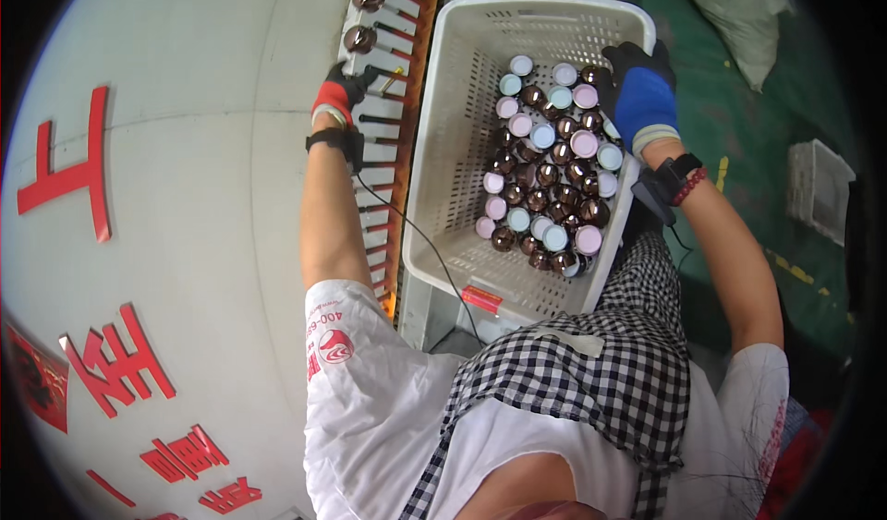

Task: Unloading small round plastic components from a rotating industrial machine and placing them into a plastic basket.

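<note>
My left hand (pixel 344 90), in a red glove with black fingers, is beside a row of dark pegs (pixel 388 118) on an orange-brown rail. Its fingers are apart, and I see nothing held in them. Just beyond it, glossy brown round pieces (pixel 359 40) sit at the ends of pegs. My right hand (pixel 642 90), in a blue glove with black fingers, is closed over the right rim of a white plastic basket (pixel 462 151). Inside the basket lie many glossy brown round pieces (pixel 561 211), several showing pale pink or blue flat round faces. The fingertips on the rim are partly hidden.
A white wall panel (pixel 212 151) with raised red characters stands along the left. To the right is a green floor (pixel 730 104) with yellow marks, a pale sack (pixel 739 17) and a grey-white bin (pixel 818 192). A black cable (pixel 430 243) runs from my left wrist.
</note>
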Available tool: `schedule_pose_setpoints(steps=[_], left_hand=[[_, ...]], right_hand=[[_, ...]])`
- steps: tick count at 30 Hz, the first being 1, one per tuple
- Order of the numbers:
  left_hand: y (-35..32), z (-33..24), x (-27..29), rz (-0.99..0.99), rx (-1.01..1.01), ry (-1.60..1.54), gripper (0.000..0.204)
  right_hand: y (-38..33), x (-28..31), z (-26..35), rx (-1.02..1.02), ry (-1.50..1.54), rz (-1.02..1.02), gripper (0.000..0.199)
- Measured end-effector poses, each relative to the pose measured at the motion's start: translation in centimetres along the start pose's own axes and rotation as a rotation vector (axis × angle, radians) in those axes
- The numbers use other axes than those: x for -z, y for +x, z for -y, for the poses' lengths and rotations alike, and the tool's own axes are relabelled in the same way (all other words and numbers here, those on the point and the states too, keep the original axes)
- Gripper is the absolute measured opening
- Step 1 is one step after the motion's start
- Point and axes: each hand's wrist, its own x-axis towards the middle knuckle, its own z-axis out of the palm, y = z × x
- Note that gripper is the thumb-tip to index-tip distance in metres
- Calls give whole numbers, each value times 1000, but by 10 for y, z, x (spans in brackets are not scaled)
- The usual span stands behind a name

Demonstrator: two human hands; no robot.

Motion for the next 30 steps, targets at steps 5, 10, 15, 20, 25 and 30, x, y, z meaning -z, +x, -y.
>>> schedule_pose_setpoints(steps=[5,10,15,20,25,30], left_hand=[[-83,-35,-34,-116,-240,450,29],[-193,-116,-75,159,-644,287,46],[-114,-129,-54,-288,-878,372,65],[-2,-79,-18,-299,-462,174,85],[14,-42,-27,91,206,-394,85],[-79,-68,-45,-260,-689,813,23]], right_hand=[[-3,5,-13,-41,-43,-3,28],[-2,3,-15,-25,-66,-14,27],[-1,2,-17,-20,-116,-29,28],[-2,7,-7,-10,-55,-40,27],[-8,3,-10,-86,-41,28,28],[-13,-12,-22,-36,0,-14,32]])
